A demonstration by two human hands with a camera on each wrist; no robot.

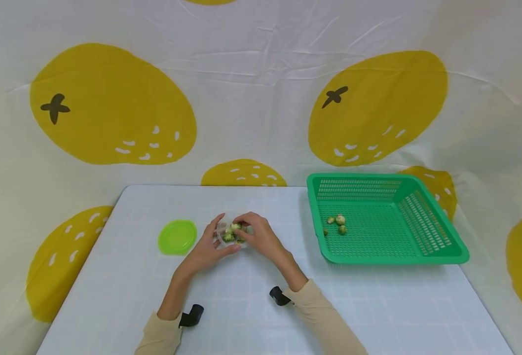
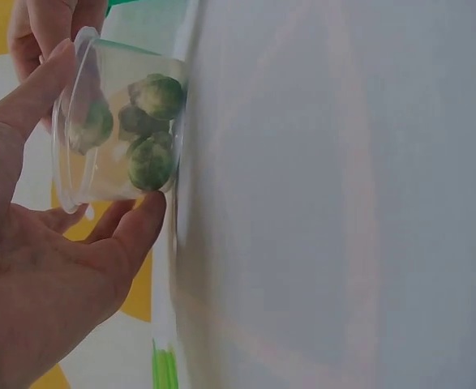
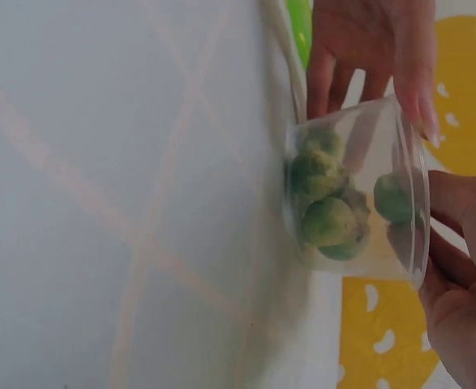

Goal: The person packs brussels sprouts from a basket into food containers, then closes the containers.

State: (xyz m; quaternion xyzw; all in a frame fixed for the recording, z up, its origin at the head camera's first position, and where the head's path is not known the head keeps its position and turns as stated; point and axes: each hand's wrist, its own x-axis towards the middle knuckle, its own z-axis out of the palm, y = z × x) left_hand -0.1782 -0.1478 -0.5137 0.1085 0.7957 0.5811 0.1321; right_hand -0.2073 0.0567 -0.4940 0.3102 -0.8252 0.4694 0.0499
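A small clear plastic tub (image 2: 122, 58) stands on the table, with several Brussels sprouts (image 2: 150, 162) at its bottom. My left hand (image 1: 205, 252) grips it from the left, thumb at the rim and fingers curved round the far side. Over the tub's mouth, the fingers of my right hand (image 1: 263, 238) reach down inside. They pinch one Brussels sprout (image 3: 392, 198), which sits just inside the rim, above the others. Part of that sprout is hidden by the fingers.
To the left of the tub lies a round lime-green lid (image 1: 177, 237). At the back right of the white table (image 1: 252, 305) stands a green perforated basket (image 1: 394, 259), with several more sprouts (image 1: 340, 220) near its left side. A fruit-patterned cloth (image 1: 252, 98) hangs behind.
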